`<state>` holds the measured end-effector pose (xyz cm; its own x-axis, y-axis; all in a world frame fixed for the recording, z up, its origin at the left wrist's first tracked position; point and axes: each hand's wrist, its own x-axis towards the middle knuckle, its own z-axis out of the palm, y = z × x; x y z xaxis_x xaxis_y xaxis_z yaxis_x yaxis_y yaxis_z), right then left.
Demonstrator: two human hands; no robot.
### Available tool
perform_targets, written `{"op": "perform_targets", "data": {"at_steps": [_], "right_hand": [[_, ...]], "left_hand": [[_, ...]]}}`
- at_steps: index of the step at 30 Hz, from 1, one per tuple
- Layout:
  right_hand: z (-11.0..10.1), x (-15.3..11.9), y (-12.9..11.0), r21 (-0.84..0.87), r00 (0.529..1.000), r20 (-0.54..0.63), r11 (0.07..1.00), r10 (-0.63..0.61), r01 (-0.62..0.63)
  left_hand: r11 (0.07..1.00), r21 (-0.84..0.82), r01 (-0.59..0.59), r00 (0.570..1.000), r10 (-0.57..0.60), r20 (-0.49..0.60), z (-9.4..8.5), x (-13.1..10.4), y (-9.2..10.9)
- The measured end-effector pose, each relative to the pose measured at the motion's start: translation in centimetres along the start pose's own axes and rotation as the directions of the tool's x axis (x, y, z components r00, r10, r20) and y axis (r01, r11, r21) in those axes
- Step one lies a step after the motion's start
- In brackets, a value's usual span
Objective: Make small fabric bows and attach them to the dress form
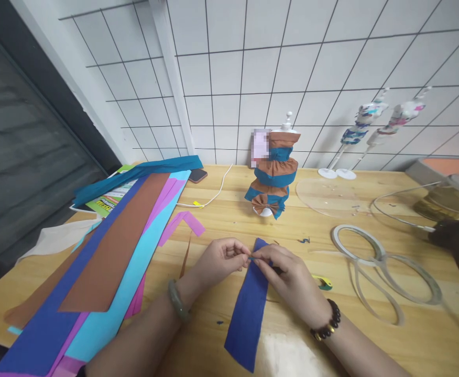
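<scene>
My left hand [226,260], with a jade-coloured bangle at the wrist, has its thumb and forefinger pinched together. Fingertip to fingertip with it, my right hand [290,272] is closed in a pinch too. Whatever sits between the fingers is tiny, and I cannot make it out. Under the fingertips runs a dark blue crepe paper strip [247,319], its near end on the table. Beyond the hands stands a small dress form [279,173] wrapped in brown and teal crepe paper, with a brown bow [266,205] low on its front.
Crepe paper strips [119,251] in several colours lie at the left, near a phone [198,176]. Loops of white tape [358,243] and a yellow-green cutter [323,283] are at the right. Two decorated mannequins [361,123] stand by the tiled wall.
</scene>
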<state>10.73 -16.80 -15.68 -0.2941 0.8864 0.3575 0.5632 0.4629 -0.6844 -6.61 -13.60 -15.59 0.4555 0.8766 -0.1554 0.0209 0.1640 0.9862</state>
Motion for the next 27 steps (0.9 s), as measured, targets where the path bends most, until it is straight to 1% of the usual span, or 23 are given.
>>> {"op": "perform_targets", "data": {"at_steps": [6,12,17,18,20,22,24,27], "right_hand": [[-0.06,0.02,0.02,0.004,1.0,-0.017,1.0,0.012,-0.012],[-0.11,0.08,-0.09,0.015,1.0,-0.006,1.0,0.012,-0.012],[-0.1,0.12,-0.08,0.017,1.0,-0.009,1.0,0.006,-0.006],[-0.07,0.1,-0.03,0.017,1.0,-0.011,1.0,0.004,-0.004],[0.0,0.07,0.07,0.014,1.0,-0.015,1.0,0.009,-0.009],[0.05,0.06,0.11,0.01,1.0,-0.018,1.0,0.021,-0.02],[0.04,0.08,0.02,0.008,1.0,-0.016,1.0,0.025,-0.025],[-0.02,0.14,-0.2,0.005,1.0,-0.013,1.0,0.022,-0.022]], "left_hand": [[1.0,0.01,-0.017,1.0,0.017,-0.023,0.08,-0.01,0.12],[1.0,-0.012,-0.004,1.0,0.004,0.006,0.08,0.03,0.12],[1.0,0.015,-0.027,0.999,0.027,0.018,0.06,0.04,-0.13],[0.998,0.047,-0.043,0.999,0.043,0.02,0.1,-0.01,-0.22],[0.981,0.171,-0.095,0.995,0.096,0.007,0.22,-0.14,-0.35],[0.927,0.34,-0.156,0.985,0.172,-0.016,0.34,-0.28,-0.37],[0.86,0.469,-0.202,0.97,0.24,-0.023,0.41,-0.41,-0.28],[0.801,0.551,-0.234,0.957,0.291,-0.016,0.4,-0.5,-0.1]]}}
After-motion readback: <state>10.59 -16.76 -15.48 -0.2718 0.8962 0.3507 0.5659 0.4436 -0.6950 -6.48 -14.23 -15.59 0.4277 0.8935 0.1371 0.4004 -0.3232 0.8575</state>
